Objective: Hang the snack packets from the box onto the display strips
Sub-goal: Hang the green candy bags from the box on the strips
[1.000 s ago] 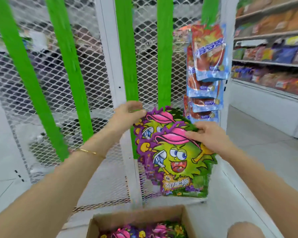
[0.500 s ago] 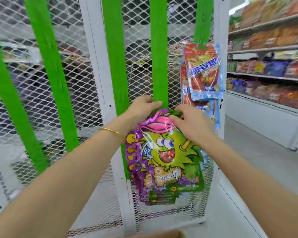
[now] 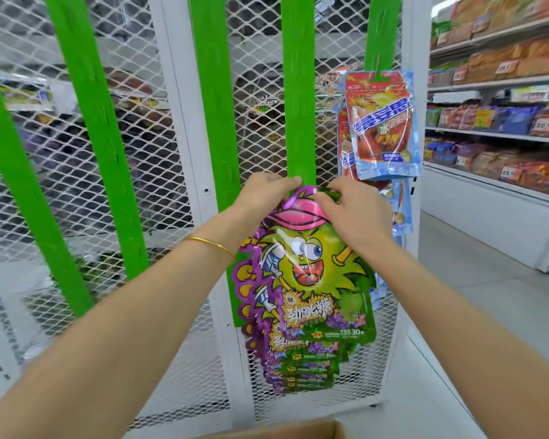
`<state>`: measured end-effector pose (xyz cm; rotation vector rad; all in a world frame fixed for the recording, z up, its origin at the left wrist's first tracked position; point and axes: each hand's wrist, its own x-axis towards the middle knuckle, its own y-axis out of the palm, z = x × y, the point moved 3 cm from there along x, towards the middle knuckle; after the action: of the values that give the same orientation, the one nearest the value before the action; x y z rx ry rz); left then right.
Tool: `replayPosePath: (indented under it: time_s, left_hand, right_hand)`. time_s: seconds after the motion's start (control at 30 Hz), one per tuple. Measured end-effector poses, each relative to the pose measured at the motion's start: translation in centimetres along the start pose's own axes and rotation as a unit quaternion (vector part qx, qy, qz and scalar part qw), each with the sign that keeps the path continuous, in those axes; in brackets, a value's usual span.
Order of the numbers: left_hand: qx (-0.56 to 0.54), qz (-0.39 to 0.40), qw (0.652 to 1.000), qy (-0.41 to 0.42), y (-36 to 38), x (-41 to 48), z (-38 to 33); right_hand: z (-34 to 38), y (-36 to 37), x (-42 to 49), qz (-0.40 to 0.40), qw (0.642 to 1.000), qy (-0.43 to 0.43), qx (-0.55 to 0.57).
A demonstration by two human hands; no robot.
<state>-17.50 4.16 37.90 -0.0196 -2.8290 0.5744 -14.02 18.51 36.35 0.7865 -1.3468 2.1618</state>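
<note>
Head view: both hands hold a candy packet up to a green strip

Both hands meet at the top edge of a green and purple cartoon candy packet (image 3: 311, 280), right at the lower end of a green display strip (image 3: 298, 90). The left hand (image 3: 263, 198), with a gold bangle (image 3: 210, 242) on its wrist, curls its fingers round the packet's upper left corner, its fingertips touching the strip. The right hand (image 3: 349, 210) pinches the upper right corner, fingers bent over the pink cap printed on the packet. The packet hangs upright and faces the camera. Whether its hole is on a hook cannot be told, since the hands cover that spot.

More packets of the same kind (image 3: 298, 369) hang overlapped just below and behind it. To the right, red and blue snack packets (image 3: 384, 122) hang from another green strip (image 3: 379, 33). The strips hang against a white mesh rack (image 3: 133, 153). A cardboard box (image 3: 282, 430) shows only its top edge at the bottom of the view; what it holds is out of sight. Stocked store shelves (image 3: 504, 83) run along the right side.
</note>
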Motion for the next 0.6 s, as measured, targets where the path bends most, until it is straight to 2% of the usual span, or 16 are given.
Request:
replayPosePath:
  time_s: [0.2, 0.37, 0.6]
  left_hand:
    - [0.003, -0.005, 1.000, 0.007, -0.2, -0.3, -0.5]
    - [0.043, -0.028, 0.998, 0.026, -0.5, -0.4, 0.0]
    - [0.054, -0.008, 0.996, 0.070, -0.7, -0.9, 1.5]
  right_hand:
    - [0.8, -0.2, 0.4, -0.028, 0.999, -0.031, -0.024]
    - [-0.2, 0.9, -0.7, -0.011, 0.998, -0.034, -0.051]
    - [-0.4, 1.5, -1.8, 0.031, 0.994, -0.038, -0.095]
